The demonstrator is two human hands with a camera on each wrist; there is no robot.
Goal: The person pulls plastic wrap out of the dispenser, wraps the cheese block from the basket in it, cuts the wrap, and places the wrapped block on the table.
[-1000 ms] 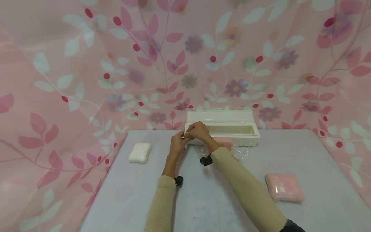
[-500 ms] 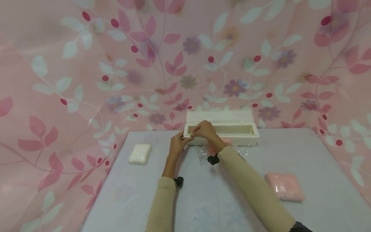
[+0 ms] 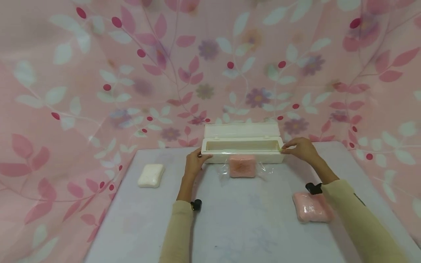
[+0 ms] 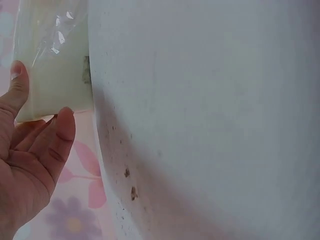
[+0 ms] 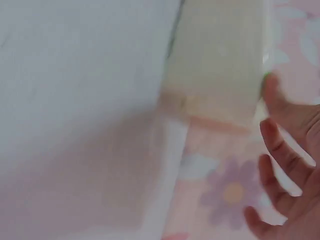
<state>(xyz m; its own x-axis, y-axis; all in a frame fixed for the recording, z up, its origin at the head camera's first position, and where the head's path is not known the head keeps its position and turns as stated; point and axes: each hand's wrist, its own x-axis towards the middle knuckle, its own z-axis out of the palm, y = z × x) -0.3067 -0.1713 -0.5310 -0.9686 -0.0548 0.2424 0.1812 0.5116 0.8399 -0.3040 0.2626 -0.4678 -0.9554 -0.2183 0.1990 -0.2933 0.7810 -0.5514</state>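
Observation:
A long white box (image 3: 243,157) stands at the table's back edge, its hinged lid (image 3: 241,130) up. My left hand (image 3: 193,163) holds the box's left end, thumb on the front wall and fingers round the end, as the left wrist view shows. At the opposite end my right hand (image 3: 302,149) pinches a small yellow-green piece (image 3: 281,149) at the front rim; I cannot tell its kind. That view from the right wrist is blurred, with a bit of green by the thumb (image 5: 273,92) and the other fingers spread apart.
A pink block in clear plastic (image 3: 242,166) lies against the box's front. Another wrapped pink pack (image 3: 310,209) is on the right, under the right forearm's edge. To the left sits a white pillow-shaped pack (image 3: 151,175). A floral curtain (image 3: 204,73) hangs behind the table.
My right hand has moved from the box's left front corner along to its right end, uncovering the pink block. The left hand stays at the left end. The head view has shifted slightly.

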